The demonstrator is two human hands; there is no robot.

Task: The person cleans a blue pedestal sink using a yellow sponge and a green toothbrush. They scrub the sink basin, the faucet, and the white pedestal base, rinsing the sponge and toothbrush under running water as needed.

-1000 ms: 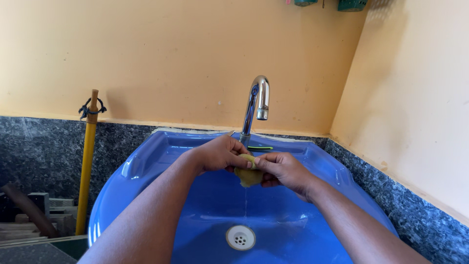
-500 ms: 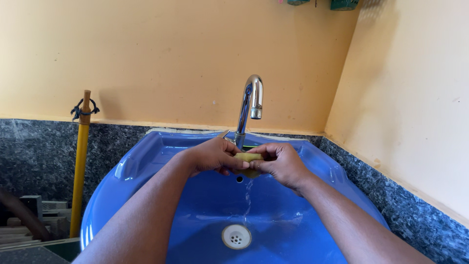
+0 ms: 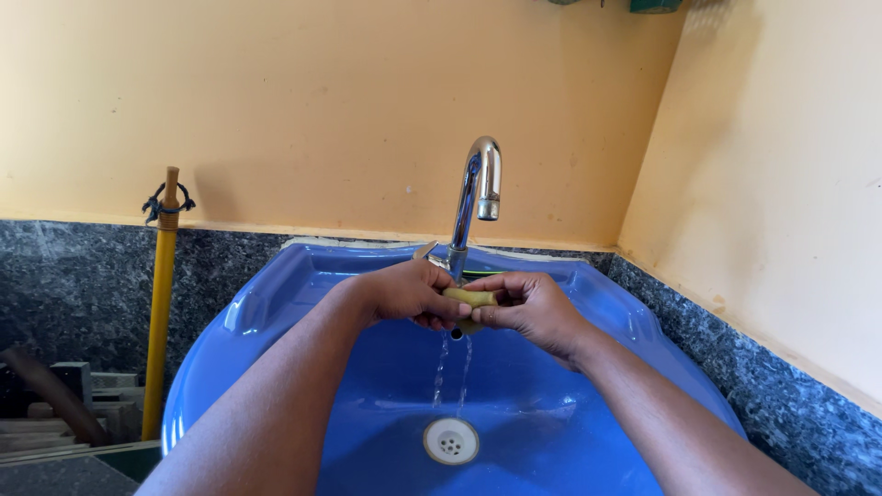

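- Yellow-green sponge (image 3: 470, 299) sits between both hands, over the blue sink (image 3: 276, 303), just below the tap.
- Left hand (image 3: 413, 292): fingers shut tight on the sponge's left end.
- Right hand (image 3: 524, 308): fingers pinch the sponge's right end, thumb on top.
- Water (image 3: 452, 367) drips from the sponge in thin lines w/ the white drain (image 3: 451, 441) right under.
- Shiny tap (image 3: 478, 202) curves up behind the hands.
- Yellow pole (image 3: 161, 303) stands left of the sink, by the speckled dark wall (image 3: 73, 276).
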